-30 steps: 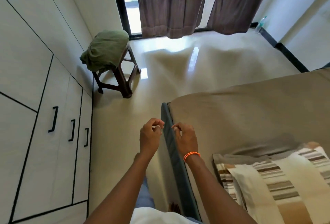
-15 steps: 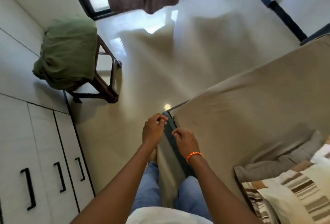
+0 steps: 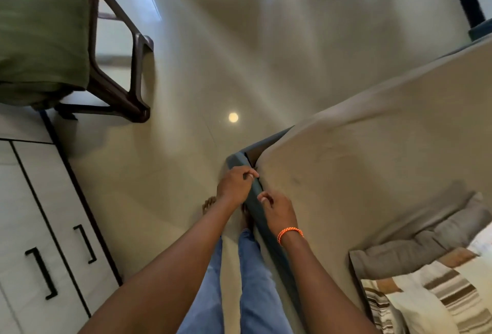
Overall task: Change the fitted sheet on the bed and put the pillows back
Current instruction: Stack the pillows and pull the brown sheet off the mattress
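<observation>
A tan fitted sheet (image 3: pixel 372 147) covers the bed, and the dark blue-grey mattress edge (image 3: pixel 262 223) shows bare at the near corner. My left hand (image 3: pixel 234 186) is curled over that edge just below the corner and pinches the sheet's hem. Slightly nearer to me, my right hand (image 3: pixel 278 211), with an orange band on its wrist, pinches the sheet's border. A grey pillow (image 3: pixel 426 245) and a striped pillow (image 3: pixel 431 304) lie on the bed at the lower right.
A dark stool (image 3: pixel 119 72) with a green folded cloth (image 3: pixel 40 27) on it stands at the upper left. White wardrobe doors (image 3: pixel 34 221) run along the left. Shiny floor (image 3: pixel 239 54) lies beyond the bed corner. My legs and bare feet are beside the mattress.
My view has tipped downward and closer to the bed corner. Both hands have moved forward along the mattress edge towards the corner, still curled.
</observation>
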Motion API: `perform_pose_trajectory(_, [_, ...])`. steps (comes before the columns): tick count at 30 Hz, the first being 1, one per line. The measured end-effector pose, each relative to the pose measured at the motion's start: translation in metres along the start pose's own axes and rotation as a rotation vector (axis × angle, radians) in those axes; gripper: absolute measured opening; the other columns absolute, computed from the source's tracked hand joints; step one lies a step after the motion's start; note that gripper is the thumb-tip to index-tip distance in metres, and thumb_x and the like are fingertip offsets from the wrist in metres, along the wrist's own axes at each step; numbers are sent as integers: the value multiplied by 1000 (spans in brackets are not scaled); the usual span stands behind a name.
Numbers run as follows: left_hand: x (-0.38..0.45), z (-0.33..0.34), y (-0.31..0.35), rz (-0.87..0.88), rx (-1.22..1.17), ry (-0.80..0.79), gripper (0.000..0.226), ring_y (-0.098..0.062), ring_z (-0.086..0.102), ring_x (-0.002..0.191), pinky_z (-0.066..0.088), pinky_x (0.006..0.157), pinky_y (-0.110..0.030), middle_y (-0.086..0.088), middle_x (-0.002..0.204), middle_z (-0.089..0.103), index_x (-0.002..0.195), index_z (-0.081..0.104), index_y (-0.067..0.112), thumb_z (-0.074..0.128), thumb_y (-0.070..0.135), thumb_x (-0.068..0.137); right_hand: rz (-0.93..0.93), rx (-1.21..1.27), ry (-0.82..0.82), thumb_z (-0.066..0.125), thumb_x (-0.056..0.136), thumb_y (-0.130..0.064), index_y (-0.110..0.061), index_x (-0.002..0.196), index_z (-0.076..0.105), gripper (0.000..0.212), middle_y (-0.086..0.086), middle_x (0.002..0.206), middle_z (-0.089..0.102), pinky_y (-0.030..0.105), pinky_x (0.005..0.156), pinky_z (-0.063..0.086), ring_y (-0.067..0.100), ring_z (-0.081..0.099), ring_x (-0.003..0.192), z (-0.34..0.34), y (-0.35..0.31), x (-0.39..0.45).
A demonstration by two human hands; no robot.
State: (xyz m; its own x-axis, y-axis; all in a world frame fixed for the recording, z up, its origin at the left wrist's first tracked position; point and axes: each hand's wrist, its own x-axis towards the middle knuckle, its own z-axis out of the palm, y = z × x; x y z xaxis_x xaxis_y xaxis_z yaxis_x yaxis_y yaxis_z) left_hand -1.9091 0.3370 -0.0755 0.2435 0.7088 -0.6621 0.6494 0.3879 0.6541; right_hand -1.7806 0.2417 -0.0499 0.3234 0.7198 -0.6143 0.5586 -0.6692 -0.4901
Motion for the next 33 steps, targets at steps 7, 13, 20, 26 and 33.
perform_pose_trajectory(7, [48,46,-41,50,124,15,24,-18,59,114,54,87,-36,7,130,59,120,72,33,55,25,105,55,43,91,55,96,-12,-20,92,72,20,-6,94,68,40,81,54,12,62,89,38,33,51])
perform_pose_trajectory(13, [70,84,-50,82,399,95,36,-23,46,132,48,100,-39,5,153,44,135,69,26,61,27,100,35,-13,315,55,96,-12,-16,92,66,13,-5,120,43,40,72,55,17,58,90,58,50,89])
perform_pose_trajectory(20, [87,115,-65,173,449,346,16,-23,54,106,45,82,-36,7,124,66,99,81,21,67,22,91,-78,65,381,54,94,-9,-17,88,63,13,-4,117,43,32,71,51,14,56,90,61,67,107])
perform_pose_trajectory(26, [93,119,-72,274,400,441,15,-24,52,77,41,67,-39,0,74,64,75,68,16,59,7,84,-130,88,423,53,92,-5,-19,85,60,17,-7,109,45,36,62,50,11,54,83,61,76,112])
perform_pose_trajectory(33, [77,129,-58,214,94,487,17,-18,51,67,40,57,-37,0,73,60,85,63,14,56,6,97,-316,135,331,55,87,0,-21,140,57,56,-3,135,49,31,88,53,16,56,110,44,87,108])
